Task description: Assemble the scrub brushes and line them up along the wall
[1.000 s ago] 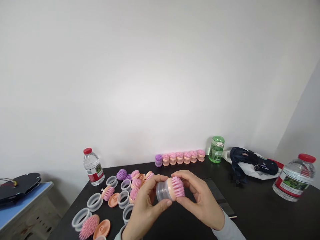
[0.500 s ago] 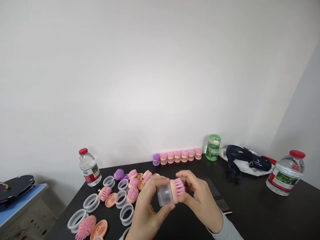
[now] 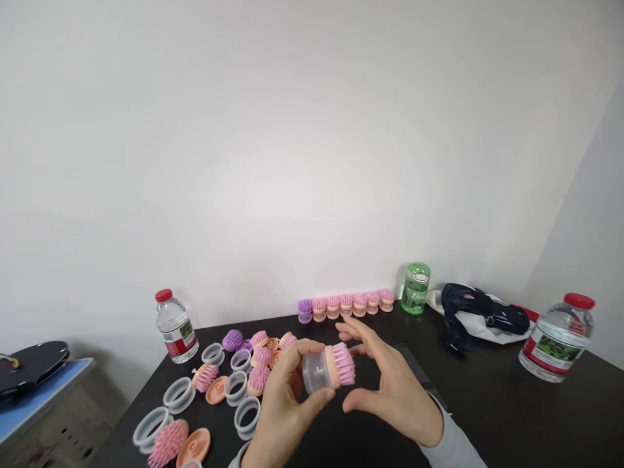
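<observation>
My left hand (image 3: 287, 406) grips a scrub brush (image 3: 331, 368) by its clear plastic body, thumb below and fingers behind. The brush lies on its side in the air, its peach collar and pink bristles pointing right. Just right of the bristles, my right hand (image 3: 385, 383) has its thumb and fingers spread around empty space, apart from the brush. Left of my hands, pink bristle heads (image 3: 168, 443), a purple bristle head (image 3: 233, 340), clear rings (image 3: 179, 395) and peach discs (image 3: 194, 447) lie scattered on the black table (image 3: 492, 416).
At the back stands a row of brushes (image 3: 346, 305), one purple and several pink, beside a green bottle (image 3: 416, 288). Water bottles stand at left (image 3: 176, 327) and right (image 3: 557, 338). A dark strapped item (image 3: 487, 312) lies on white cloth. A dark flat object (image 3: 414, 367) is partly behind my right hand.
My right hand has let go of the bristle end and opened, its fingers spreading away. The brush, still in my left hand, has shifted slightly left.
</observation>
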Demonstrator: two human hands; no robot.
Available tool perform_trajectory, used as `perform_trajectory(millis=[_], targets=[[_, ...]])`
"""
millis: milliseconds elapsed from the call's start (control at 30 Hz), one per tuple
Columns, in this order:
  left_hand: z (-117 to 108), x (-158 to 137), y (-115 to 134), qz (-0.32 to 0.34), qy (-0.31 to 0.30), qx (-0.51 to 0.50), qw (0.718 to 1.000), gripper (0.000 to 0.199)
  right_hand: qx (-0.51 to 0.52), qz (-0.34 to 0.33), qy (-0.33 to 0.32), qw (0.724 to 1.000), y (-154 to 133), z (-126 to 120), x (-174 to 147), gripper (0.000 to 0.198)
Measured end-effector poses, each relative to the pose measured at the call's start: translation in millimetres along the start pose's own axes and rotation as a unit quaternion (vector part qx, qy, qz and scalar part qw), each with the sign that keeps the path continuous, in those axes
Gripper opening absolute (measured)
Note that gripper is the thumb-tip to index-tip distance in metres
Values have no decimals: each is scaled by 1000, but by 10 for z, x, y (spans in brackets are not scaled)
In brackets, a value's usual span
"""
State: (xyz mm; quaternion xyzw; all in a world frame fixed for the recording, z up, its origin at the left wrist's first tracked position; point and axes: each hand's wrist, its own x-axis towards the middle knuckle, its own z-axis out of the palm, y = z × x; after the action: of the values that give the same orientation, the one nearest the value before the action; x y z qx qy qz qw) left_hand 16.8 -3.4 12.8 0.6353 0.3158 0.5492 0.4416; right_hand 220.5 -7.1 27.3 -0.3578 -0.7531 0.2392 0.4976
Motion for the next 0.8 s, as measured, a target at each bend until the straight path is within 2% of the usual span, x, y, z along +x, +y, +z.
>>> perform_trajectory(millis=[133,200,267,333,433,533,600,700,733,800], targets=[[10,0,1,-9,-6,-15,1000,44,12,43,-17,999,-35,-24,0,76],[15,3,-3,-14,-5,-16,1000,44,10,47,-5,999,-31,-32,-2,85],[16,6,-8,-15,2,-15,1000,44,-5,19,0,1000,-32,-35,-4,88],[12,7,-6,-15,4,-22,1000,45,-25,-11,-11,1000,-39,-35,-4,77],[-1,2,16,-18,-6,-33,999,46,-21,2,-24,999,-34,-36,-3,61],[-30,-2,51,-15,-12,-23,1000,48,4,21,-12,1000,-21,-43,-9,75],[-59,-2,72,-1,-8,-12,1000,48,-13,-6,-19,1000,-39,-36,-15,75],[-106,-5,106,30,-6,18,999,47,-39,-65,-35,997,-94,28,-22,54],[-119,-8,123,42,-8,38,998,46,-34,-68,-32,997,-108,67,-24,48],[-140,-14,166,81,-21,115,990,41,8,-29,-20,999,-111,167,-27,36]])
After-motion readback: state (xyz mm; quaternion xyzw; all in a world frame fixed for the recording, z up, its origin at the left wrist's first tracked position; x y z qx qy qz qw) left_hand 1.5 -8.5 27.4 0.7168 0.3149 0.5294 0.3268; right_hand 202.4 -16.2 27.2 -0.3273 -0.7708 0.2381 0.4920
